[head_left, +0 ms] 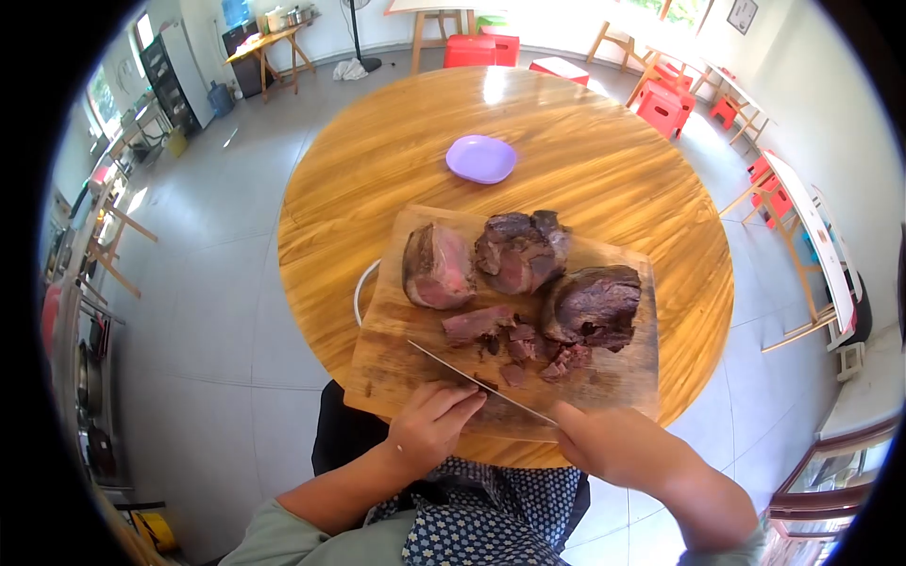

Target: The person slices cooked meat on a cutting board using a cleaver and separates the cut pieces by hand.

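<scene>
My right hand (604,443) is wrapped round the handle end of a long knife (514,403), whose blade points up and left across the wooden cutting board (377,363). My left hand (439,422) rests at the board's front edge, fingertips close together against the blade; what lies under them, if anything, is hidden. Beyond the knife are a long piece of meat (475,324) and small scraps (566,362). Three large chunks sit farther back: a pinkish one (440,266) at left, a browned one (522,253) in the middle and a dark one (595,307) at right.
The board lies on a round wooden table (377,160), with a purple plate (481,158) behind it. A white loop (360,292) sticks out at the board's left. Red stools (663,106), side tables and a kitchen counter stand around the room.
</scene>
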`<state>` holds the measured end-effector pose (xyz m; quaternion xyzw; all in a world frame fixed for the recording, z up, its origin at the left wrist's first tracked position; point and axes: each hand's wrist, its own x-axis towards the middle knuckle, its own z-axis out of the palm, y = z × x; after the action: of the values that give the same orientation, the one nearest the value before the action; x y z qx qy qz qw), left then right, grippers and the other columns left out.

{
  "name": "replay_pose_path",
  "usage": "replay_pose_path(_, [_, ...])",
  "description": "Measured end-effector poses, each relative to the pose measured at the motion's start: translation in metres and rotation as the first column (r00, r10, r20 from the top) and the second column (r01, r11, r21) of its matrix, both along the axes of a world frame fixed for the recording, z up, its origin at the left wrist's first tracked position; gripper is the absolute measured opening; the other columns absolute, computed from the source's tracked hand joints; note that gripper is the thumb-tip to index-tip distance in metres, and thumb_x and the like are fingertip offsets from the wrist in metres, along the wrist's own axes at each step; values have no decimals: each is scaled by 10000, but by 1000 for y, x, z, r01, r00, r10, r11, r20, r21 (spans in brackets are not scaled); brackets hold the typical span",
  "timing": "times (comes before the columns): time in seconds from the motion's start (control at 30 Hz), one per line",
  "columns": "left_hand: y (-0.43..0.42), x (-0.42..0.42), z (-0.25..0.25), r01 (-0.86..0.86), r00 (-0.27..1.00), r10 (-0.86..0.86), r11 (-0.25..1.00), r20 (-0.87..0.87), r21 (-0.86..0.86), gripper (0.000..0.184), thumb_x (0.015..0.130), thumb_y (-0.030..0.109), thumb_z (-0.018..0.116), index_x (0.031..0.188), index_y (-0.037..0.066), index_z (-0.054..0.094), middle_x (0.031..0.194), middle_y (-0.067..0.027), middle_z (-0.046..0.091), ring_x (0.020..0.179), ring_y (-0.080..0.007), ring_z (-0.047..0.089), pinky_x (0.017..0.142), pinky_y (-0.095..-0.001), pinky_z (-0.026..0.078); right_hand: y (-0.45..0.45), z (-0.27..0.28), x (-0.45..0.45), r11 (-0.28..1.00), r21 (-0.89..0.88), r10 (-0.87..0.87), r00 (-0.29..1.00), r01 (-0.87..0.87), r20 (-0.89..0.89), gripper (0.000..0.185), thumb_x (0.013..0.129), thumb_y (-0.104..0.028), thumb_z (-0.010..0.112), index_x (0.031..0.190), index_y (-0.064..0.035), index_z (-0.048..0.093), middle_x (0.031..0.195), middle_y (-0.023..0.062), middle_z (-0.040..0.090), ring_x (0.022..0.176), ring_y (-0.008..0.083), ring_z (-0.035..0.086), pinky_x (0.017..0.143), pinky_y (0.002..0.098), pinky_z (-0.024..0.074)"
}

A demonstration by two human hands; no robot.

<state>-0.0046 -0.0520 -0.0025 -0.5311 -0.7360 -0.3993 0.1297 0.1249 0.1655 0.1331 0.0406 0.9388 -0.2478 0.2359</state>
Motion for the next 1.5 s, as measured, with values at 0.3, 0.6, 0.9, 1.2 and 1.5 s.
replay_pose_path(0.3, [-1, -4, 0, 71, 995, -76, 995, 64, 74, 213, 823, 18, 748, 1036, 26, 739, 1017, -115, 683, 894, -307, 651, 799, -404, 528, 8, -24, 3, 995, -102, -48, 904, 5, -424, 192, 1017, -218, 570, 1046, -45, 491, 666, 167, 625, 586, 364, 634, 536, 465, 485])
replay_pose_path(0.6, [7, -12, 31, 43, 953, -54, 998, 298, 45, 240, 895, 50, 723, 1130, 16, 688, 1125, -139, 644, 948, -335, 646, 801, -378, 544, 19, -97, 58, 271, -925, -865, 488, 266, -113, 227, 1059, -136, 484, 1268, -49, 481, 701, 32, 493, 479, 129, 498, 440, 270, 451])
replay_pose_path(0.9, [23, -30, 36, 156, 964, -57, 911, 259, -381, 236, 890, 157, 743, 1055, 29, 633, 1069, -151, 643, 985, -301, 649, 795, -374, 533, 20, -124, 62, -6, -997, -952, 303, 76, 28, 171, 1069, -145, 473, 1223, -72, 455, 702, 43, 479, 464, 140, 499, 400, 275, 461])
replay_pose_path(1.2, [26, -33, 29, 119, 693, 78, 968, 717, -221, 200, 915, 151, 758, 1025, 54, 621, 883, -3, 660, 781, -83, 592, 698, -264, 499, 18, -124, 60, 153, -978, -928, 362, 138, -94, 190, 1065, -138, 472, 1239, -68, 446, 710, 43, 476, 463, 143, 496, 415, 274, 455])
replay_pose_path(1.5, [24, -38, 38, 67, 483, -42, 998, 875, 11, 149, 986, 139, 689, 1084, 39, 637, 1036, -47, 721, 912, -89, 654, 748, -246, 520, 16, -120, 59, 194, -966, -928, 350, 171, -124, 215, 1065, -135, 469, 1264, -56, 454, 712, 40, 470, 468, 146, 495, 419, 278, 446])
